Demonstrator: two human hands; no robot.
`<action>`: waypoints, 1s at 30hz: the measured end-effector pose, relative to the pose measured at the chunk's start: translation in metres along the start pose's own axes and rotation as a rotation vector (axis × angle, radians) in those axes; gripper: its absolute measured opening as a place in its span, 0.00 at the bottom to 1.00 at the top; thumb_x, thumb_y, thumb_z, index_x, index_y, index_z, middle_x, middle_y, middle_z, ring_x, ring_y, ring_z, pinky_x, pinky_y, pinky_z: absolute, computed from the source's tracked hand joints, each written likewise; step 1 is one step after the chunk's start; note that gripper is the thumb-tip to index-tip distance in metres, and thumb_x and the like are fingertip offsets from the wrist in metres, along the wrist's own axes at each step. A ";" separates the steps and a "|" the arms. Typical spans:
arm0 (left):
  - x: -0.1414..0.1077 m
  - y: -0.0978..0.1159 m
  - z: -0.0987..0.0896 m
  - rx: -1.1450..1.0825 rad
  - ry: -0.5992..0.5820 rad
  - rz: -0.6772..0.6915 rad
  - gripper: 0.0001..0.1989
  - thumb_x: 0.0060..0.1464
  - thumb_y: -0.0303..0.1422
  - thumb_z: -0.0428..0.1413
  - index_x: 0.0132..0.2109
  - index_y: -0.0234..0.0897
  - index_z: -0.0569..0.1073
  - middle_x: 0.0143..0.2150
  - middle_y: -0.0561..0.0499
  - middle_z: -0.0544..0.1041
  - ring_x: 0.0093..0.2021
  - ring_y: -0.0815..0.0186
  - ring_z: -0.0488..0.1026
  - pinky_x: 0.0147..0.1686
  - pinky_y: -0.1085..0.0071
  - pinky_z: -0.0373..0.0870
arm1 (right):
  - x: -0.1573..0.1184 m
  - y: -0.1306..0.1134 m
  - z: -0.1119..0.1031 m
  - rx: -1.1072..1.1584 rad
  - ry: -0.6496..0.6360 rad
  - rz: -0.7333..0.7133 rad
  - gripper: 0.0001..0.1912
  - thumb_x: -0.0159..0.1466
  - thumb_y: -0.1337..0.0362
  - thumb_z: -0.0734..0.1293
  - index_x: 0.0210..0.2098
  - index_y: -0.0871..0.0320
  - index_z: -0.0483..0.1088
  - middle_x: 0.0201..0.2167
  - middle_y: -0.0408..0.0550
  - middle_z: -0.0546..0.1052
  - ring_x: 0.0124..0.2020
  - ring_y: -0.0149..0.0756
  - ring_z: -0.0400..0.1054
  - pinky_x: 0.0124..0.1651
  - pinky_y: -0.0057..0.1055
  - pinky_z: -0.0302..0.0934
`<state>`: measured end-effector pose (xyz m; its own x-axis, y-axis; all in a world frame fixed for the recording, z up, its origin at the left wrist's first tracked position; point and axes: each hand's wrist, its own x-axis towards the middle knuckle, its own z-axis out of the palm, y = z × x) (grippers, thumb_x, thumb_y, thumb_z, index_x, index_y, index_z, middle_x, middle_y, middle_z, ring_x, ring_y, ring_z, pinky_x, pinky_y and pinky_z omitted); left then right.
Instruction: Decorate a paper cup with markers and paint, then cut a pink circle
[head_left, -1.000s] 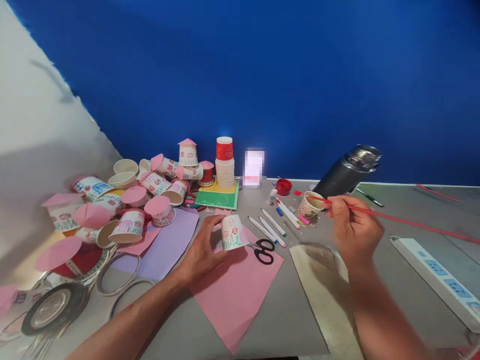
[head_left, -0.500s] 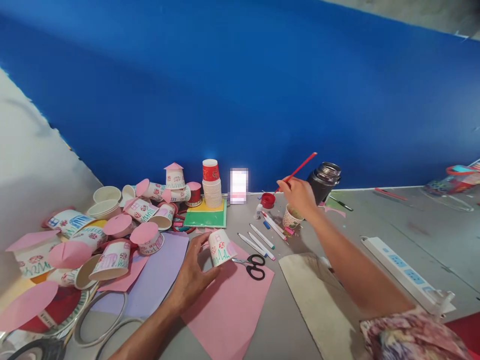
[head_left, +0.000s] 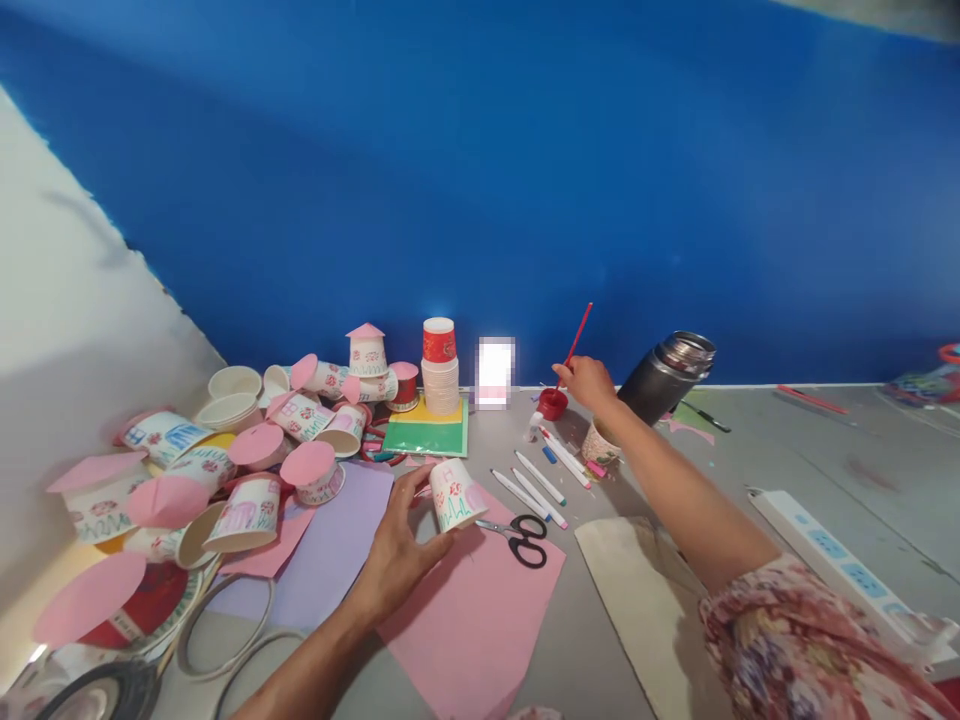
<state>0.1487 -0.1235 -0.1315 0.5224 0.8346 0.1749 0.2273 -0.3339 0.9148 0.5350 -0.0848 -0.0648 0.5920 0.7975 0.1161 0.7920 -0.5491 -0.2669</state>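
Observation:
My left hand [head_left: 405,545] is closed around a paper cup [head_left: 455,495], tilted and upside down, with pink and green drawings on its side. Below it lies a pink paper sheet [head_left: 472,620] with black-handled scissors [head_left: 527,541]. My right hand [head_left: 590,386] pinches a thin red paintbrush [head_left: 580,335] whose lower end dips into a small red pot [head_left: 553,404]. Partly behind my right forearm stands a patterned paper cup [head_left: 600,443]. Several white markers [head_left: 540,478] lie between my hands.
Many decorated cups with pink paper roofs [head_left: 259,447] crowd the left side. A stack of paper cups [head_left: 440,385] stands on a green pack [head_left: 427,437]. A black thermos [head_left: 664,375] leans beyond my right arm. A power strip [head_left: 832,555] lies on the right, beside a beige cloth [head_left: 637,590].
My right hand has moved from above the patterned cup to the red pot, bringing the brush down into it. My left hand still holds its cup. The view has shifted slightly.

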 end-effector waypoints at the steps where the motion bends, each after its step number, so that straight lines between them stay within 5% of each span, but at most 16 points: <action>1: 0.000 0.000 0.001 -0.025 0.001 -0.004 0.35 0.54 0.35 0.64 0.67 0.46 0.63 0.68 0.43 0.68 0.68 0.51 0.68 0.68 0.47 0.66 | 0.003 -0.001 0.002 -0.011 -0.003 -0.004 0.18 0.72 0.56 0.68 0.57 0.58 0.72 0.56 0.53 0.76 0.51 0.43 0.75 0.53 0.46 0.73; 5: 0.000 0.000 0.003 -0.129 0.006 0.000 0.38 0.53 0.33 0.66 0.68 0.45 0.62 0.69 0.43 0.67 0.70 0.54 0.66 0.69 0.51 0.64 | 0.013 -0.003 0.007 -0.048 -0.024 -0.010 0.15 0.73 0.55 0.67 0.48 0.61 0.76 0.46 0.52 0.81 0.46 0.40 0.76 0.51 0.42 0.71; 7: 0.000 -0.001 0.004 -0.175 -0.012 -0.006 0.36 0.52 0.32 0.67 0.66 0.44 0.64 0.69 0.43 0.67 0.69 0.54 0.67 0.69 0.51 0.64 | 0.011 -0.004 0.003 -0.065 -0.021 -0.011 0.16 0.73 0.57 0.66 0.39 0.63 0.79 0.39 0.60 0.83 0.45 0.47 0.77 0.47 0.38 0.67; 9: 0.000 -0.001 0.004 -0.197 -0.026 -0.006 0.35 0.52 0.31 0.67 0.65 0.43 0.65 0.68 0.43 0.68 0.68 0.55 0.68 0.69 0.51 0.64 | -0.002 -0.004 -0.007 -0.084 0.012 -0.008 0.15 0.70 0.57 0.68 0.41 0.64 0.80 0.39 0.65 0.83 0.45 0.52 0.77 0.44 0.39 0.65; 12: 0.000 0.001 0.002 -0.154 -0.001 0.012 0.34 0.51 0.31 0.67 0.64 0.43 0.66 0.67 0.43 0.68 0.67 0.55 0.68 0.68 0.51 0.65 | -0.048 0.004 -0.021 -0.095 0.119 -0.003 0.22 0.70 0.52 0.65 0.53 0.61 0.77 0.42 0.63 0.84 0.43 0.53 0.77 0.42 0.40 0.63; 16: -0.001 0.003 0.000 -0.010 0.043 0.070 0.34 0.51 0.30 0.66 0.63 0.44 0.64 0.65 0.44 0.67 0.66 0.55 0.67 0.63 0.53 0.70 | -0.140 0.031 -0.020 0.208 0.107 -0.159 0.17 0.66 0.49 0.66 0.40 0.53 0.81 0.30 0.46 0.84 0.29 0.41 0.76 0.33 0.33 0.63; 22: -0.003 -0.012 0.008 0.341 0.107 0.342 0.38 0.52 0.33 0.69 0.65 0.46 0.62 0.63 0.41 0.67 0.66 0.50 0.66 0.62 0.49 0.68 | -0.264 0.064 0.004 0.398 0.226 -0.168 0.16 0.65 0.48 0.67 0.32 0.51 0.79 0.23 0.41 0.82 0.23 0.38 0.76 0.29 0.31 0.69; 26: -0.003 -0.019 0.012 0.560 0.142 0.462 0.34 0.57 0.34 0.66 0.66 0.45 0.62 0.62 0.38 0.67 0.65 0.47 0.66 0.63 0.46 0.63 | -0.308 0.067 0.014 0.444 0.188 -0.121 0.20 0.67 0.44 0.67 0.30 0.50 0.80 0.21 0.40 0.81 0.17 0.38 0.74 0.20 0.29 0.66; 30: -0.002 -0.017 0.014 0.616 0.127 0.514 0.31 0.58 0.32 0.65 0.64 0.44 0.63 0.61 0.39 0.67 0.66 0.47 0.65 0.64 0.46 0.61 | -0.321 0.065 0.023 0.422 0.176 -0.122 0.21 0.68 0.44 0.66 0.30 0.52 0.80 0.21 0.41 0.82 0.19 0.39 0.76 0.22 0.30 0.68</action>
<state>0.1551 -0.1257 -0.1529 0.5955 0.5425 0.5925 0.4159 -0.8392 0.3505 0.3927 -0.3705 -0.1414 0.5435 0.7754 0.3215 0.7492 -0.2754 -0.6023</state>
